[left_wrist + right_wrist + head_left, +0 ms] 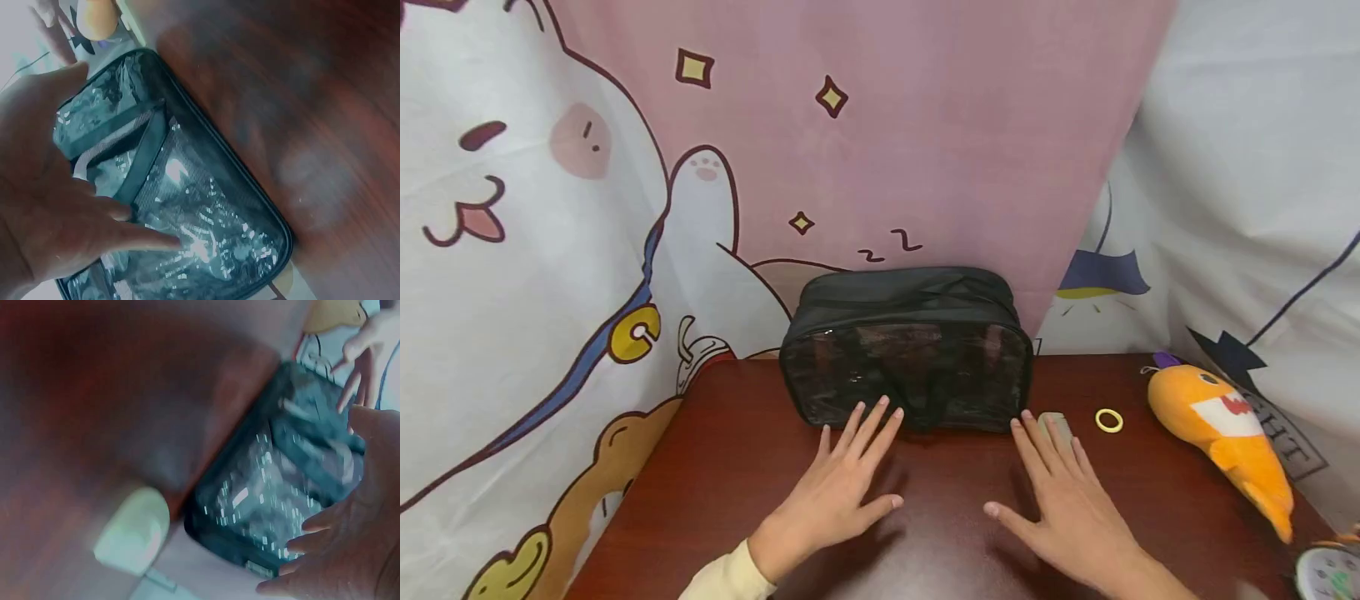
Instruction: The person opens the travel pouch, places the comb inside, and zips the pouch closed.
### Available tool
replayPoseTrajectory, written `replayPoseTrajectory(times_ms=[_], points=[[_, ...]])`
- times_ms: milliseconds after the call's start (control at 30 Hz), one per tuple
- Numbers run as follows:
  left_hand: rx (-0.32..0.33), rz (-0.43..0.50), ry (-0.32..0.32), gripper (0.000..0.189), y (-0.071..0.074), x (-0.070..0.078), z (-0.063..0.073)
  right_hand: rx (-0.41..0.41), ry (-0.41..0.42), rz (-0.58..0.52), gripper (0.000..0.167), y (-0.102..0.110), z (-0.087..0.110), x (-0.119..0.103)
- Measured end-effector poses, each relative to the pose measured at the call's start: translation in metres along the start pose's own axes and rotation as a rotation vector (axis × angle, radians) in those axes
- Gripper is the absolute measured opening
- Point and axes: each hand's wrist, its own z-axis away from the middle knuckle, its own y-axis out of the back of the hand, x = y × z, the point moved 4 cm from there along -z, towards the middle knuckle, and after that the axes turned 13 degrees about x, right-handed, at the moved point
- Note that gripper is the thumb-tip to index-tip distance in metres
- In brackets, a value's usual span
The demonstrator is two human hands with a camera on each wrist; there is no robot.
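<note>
Your left hand (841, 496) and right hand (1071, 512) spread, holding nothing, bag (907, 350) just ahead, and a rightward sweep could knock the comb (1060, 425) near the right.

A printed cloth (970, 150) hangs behind the counter (943, 475), its pink middle dotted with yellow four-pointed stars (695, 68); a large white cartoon cat (535, 292) with a blue collar (587, 371) and gold bell (623, 337) fills the left. Softly creased whitish fabric (1247, 108) covers the right. Pale light glosses the counter's reddish-brown surface.
</note>
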Motion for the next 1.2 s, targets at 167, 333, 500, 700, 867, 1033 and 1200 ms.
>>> replayPoseTrajectory(times_ms=[167, 333, 500, 700, 867, 1033, 1200], points=[[0.364, 0.012, -0.076, 0.091, 0.031, -0.004, -0.009, 0.177, 0.064, -0.06, 0.097, 0.024, -0.017, 0.011], [0.777, 0.078, -0.107, 0.069, 0.076, -0.019, -0.014, 0.346, 0.081, -0.132, 0.085, 0.049, -0.036, 0.026], [0.953, 0.164, -0.033, 0.06, 0.106, -0.049, -0.018, 0.465, 0.052, -0.212, 0.072, 0.07, -0.053, 0.043], [1.034, 0.322, 0.118, 0.058, 0.111, -0.092, -0.022, 0.477, -0.146, -0.364, 0.05, 0.073, -0.073, 0.066], [0.959, 0.573, 0.267, 0.057, 0.103, -0.12, -0.025, 0.363, -0.351, -0.656, 0.045, 0.052, -0.095, 0.084], [0.844, 0.781, 0.384, 0.051, 0.091, -0.134, -0.028, 0.247, -0.449, -1.023, 0.035, 0.032, -0.112, 0.091], [0.823, 0.841, 0.46, 0.046, 0.084, -0.137, -0.033, 0.133, -0.508, -1.215, 0.03, 0.022, -0.123, 0.089]])
